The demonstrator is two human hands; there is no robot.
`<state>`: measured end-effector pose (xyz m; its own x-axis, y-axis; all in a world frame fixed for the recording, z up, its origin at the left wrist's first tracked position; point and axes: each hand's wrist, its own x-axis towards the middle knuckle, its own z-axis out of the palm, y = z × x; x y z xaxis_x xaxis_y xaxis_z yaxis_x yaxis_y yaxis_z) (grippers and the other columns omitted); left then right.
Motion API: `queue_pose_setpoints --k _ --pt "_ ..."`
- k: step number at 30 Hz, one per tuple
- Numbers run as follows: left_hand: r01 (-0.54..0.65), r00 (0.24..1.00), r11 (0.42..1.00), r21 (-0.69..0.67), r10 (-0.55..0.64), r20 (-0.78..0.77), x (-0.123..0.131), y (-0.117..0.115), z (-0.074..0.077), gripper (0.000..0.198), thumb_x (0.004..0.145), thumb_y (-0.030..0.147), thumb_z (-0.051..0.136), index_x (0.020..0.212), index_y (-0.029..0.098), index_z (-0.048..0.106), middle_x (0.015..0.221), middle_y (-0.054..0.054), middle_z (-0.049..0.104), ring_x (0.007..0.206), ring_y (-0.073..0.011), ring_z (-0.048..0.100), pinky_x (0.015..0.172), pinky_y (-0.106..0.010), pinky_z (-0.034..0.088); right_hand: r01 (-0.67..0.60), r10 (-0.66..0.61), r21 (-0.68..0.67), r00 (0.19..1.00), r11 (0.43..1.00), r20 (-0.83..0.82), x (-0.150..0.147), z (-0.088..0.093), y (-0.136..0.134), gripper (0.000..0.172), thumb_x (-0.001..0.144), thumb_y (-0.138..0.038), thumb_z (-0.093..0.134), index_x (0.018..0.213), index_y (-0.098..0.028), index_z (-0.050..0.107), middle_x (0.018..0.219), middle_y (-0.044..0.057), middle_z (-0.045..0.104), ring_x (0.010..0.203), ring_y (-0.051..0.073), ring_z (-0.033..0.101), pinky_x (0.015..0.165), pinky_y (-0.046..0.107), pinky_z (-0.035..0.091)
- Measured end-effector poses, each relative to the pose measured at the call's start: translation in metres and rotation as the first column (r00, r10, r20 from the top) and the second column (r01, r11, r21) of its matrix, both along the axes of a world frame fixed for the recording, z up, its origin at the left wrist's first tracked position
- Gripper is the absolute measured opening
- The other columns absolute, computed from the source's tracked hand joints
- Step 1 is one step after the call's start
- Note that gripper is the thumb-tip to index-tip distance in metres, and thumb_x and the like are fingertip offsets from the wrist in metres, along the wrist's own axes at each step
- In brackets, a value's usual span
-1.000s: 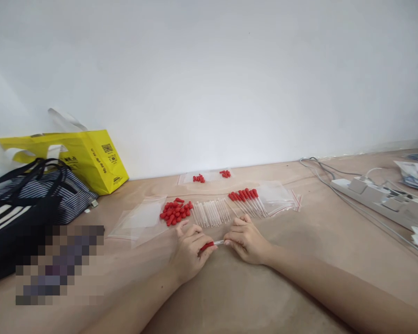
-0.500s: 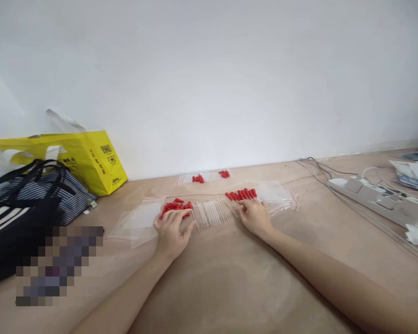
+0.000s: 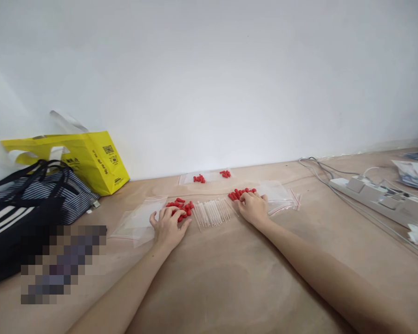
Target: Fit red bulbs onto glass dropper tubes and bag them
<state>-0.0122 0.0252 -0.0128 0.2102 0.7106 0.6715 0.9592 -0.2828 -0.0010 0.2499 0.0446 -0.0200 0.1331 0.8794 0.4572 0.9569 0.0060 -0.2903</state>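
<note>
My left hand (image 3: 170, 227) lies over a loose pile of red rubber bulbs (image 3: 187, 211), its fingers spread and touching some of them. To the right of that pile, thin clear tubes (image 3: 212, 212) are lined up side by side on the tabletop. My right hand (image 3: 253, 207) is at the other end of this row, with fingers curled down against a second group of red bulbs (image 3: 237, 193), set in a line. What its fingertips pinch is hidden behind the hand.
Clear zip bags lie at left (image 3: 139, 220) and right (image 3: 280, 197). Another bag (image 3: 214, 178) with red bulbs is by the wall. A yellow bag (image 3: 104, 162) and a striped black bag (image 3: 73, 190) are at left; a white power strip (image 3: 372, 197) with cables is at right.
My left hand has shifted slightly left and down, with its fingers more apart over the bulbs. My right hand has moved slightly up against the red bulbs, its fingers more curled.
</note>
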Motion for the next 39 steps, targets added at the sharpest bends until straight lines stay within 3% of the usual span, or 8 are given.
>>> queue_pose_setpoints --k 4,10,20,24,28,33,35,39 --pt "-0.023 1.0 1.0 0.02 0.023 -0.008 0.004 0.003 0.0 0.013 0.071 0.033 0.059 0.078 0.022 0.061 0.09 -0.006 0.06 0.09 -0.0267 0.049 0.086 -0.052 0.02 -0.058 0.061 -0.044 0.996 0.997 0.069 -0.013 0.004 0.0 0.026 0.078 -0.038 0.045 0.074 -0.019 0.062 0.084 0.006 0.063 0.088 0.022 0.049 0.077 0.036 0.022" --pt "-0.011 0.999 0.998 0.055 0.014 -0.049 0.008 0.008 0.0 0.012 0.072 0.031 0.057 0.076 0.022 0.062 0.094 -0.007 0.059 0.094 -0.0272 0.047 0.089 -0.052 0.018 -0.016 0.039 -0.182 0.991 0.983 0.127 -0.027 0.006 0.009 0.028 0.077 -0.034 0.045 0.074 -0.014 0.065 0.084 0.012 0.064 0.087 0.025 0.051 0.076 0.038 0.023" --pt "0.011 0.998 0.993 0.114 -0.004 -0.06 0.013 0.011 0.001 0.013 0.074 0.026 0.054 0.065 0.02 0.062 0.093 -0.006 0.061 0.092 -0.0262 0.049 0.091 -0.051 0.018 -0.015 0.045 -0.175 0.985 0.984 0.168 -0.036 0.005 0.007 0.026 0.079 -0.016 0.039 0.075 -0.01 0.064 0.081 0.016 0.064 0.081 0.025 0.053 0.073 0.038 0.023" --pt "0.009 1.0 0.984 0.18 -0.004 -0.031 0.011 0.002 0.005 0.011 0.073 0.025 0.054 0.068 0.021 0.062 0.093 -0.006 0.062 0.093 -0.0262 0.051 0.091 -0.051 0.018 -0.031 0.053 -0.12 0.983 0.992 0.178 -0.029 0.004 -0.004 0.029 0.084 -0.023 0.036 0.084 -0.008 0.061 0.089 0.017 0.062 0.085 0.026 0.05 0.073 0.037 0.023" --pt "0.085 0.995 0.962 0.261 -0.098 0.036 0.009 -0.018 0.009 0.009 0.072 0.025 0.055 0.068 0.021 0.062 0.085 -0.005 0.063 0.089 -0.0246 0.053 0.091 -0.05 0.02 -0.214 0.209 0.018 0.965 0.977 0.156 -0.01 -0.001 -0.026 0.023 0.086 -0.025 0.036 0.082 -0.013 0.056 0.083 0.01 0.061 0.082 0.021 0.049 0.072 0.034 0.025" --pt "0.437 0.899 0.896 0.075 -0.438 0.003 0.016 -0.049 0.013 0.01 0.072 0.022 0.053 0.074 0.023 0.063 0.082 -0.002 0.062 0.088 -0.0198 0.052 0.089 -0.041 0.03 -0.582 0.577 0.013 0.809 0.813 0.109 0.011 -0.006 -0.056 0.016 0.085 -0.023 0.042 0.076 -0.017 0.053 0.077 0.004 0.059 0.078 0.017 0.047 0.07 0.029 0.028" --pt "0.497 0.868 0.868 -0.021 -0.497 0.011 0.021 -0.056 0.015 0.011 0.071 0.022 0.052 0.073 0.024 0.063 0.083 -0.002 0.061 0.088 -0.0197 0.051 0.088 -0.041 0.031 -0.634 0.633 -0.018 0.771 0.773 0.064 0.014 -0.004 -0.063 0.014 0.084 -0.024 0.044 0.075 -0.017 0.053 0.076 0.003 0.059 0.078 0.016 0.047 0.07 0.029 0.028" --pt "0.468 0.884 0.879 -0.087 -0.467 0.032 0.027 -0.059 0.016 0.012 0.072 0.022 0.05 0.071 0.023 0.062 0.086 -0.004 0.061 0.089 -0.0211 0.051 0.087 -0.044 0.03 -0.649 0.65 -0.055 0.76 0.759 0.0 0.014 0.0 -0.066 0.011 0.082 -0.024 0.048 0.076 -0.019 0.056 0.077 0.002 0.059 0.079 0.016 0.048 0.071 0.03 0.029"
